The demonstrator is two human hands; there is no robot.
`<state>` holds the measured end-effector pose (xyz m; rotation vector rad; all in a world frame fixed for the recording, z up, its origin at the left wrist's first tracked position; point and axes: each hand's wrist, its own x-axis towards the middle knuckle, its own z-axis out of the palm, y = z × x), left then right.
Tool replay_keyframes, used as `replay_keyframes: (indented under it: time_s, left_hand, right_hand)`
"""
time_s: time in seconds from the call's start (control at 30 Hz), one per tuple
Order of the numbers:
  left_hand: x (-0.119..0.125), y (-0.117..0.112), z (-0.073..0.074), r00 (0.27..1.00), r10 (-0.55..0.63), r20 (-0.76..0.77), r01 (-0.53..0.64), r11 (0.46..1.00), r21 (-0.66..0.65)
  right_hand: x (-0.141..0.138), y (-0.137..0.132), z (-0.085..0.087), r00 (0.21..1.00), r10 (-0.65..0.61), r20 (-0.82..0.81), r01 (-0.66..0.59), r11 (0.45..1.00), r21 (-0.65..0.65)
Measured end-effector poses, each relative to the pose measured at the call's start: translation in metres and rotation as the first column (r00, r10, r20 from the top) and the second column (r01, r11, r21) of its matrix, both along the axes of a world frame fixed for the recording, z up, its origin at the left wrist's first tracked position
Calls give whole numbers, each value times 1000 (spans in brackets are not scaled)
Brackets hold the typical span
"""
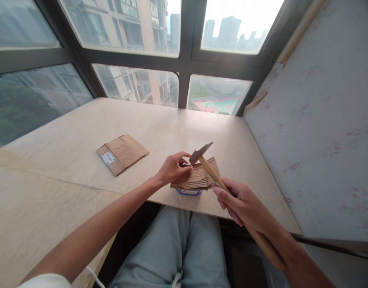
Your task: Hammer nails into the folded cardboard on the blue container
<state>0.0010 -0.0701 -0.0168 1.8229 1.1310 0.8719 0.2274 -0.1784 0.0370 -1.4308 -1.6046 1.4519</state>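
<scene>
My right hand (pixel 240 202) is wrapped round the wooden handle of a hammer (pixel 213 172). The hammer's metal head is up beside the fingertips of my left hand (pixel 171 168). Between the left thumb and fingers is a small dark and shiny silver thing (pixel 186 165), too small to name and partly covered. Just under both hands lies a stack of folded brown cardboard (pixel 196 179) with creased layers. It rests on a blue box (pixel 188 192) with a pale label, near the table's front edge. I cannot tell whether the hammer head touches the small thing.
A flat folded piece of cardboard (pixel 123 155) with print and a white label lies on the left of the pale table (pixel 81 128). Windows (pixel 214 94) border the far side, and a papered wall (pixel 316 132) rises at right. My legs are below the front edge.
</scene>
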Motion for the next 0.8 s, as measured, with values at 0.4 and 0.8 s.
replay_keyframes:
  time_s: [0.4,0.8]
  left_hand:
    - [1,0,-5,999,45,-19,-44,999,30]
    - [0,0,-7,1000,11,6,-11,999,43]
  right_hand:
    - [-3,3,2,996,22,91,-20,999,-26]
    - [-3,6,2,995,8,100,-7,1000,-10]
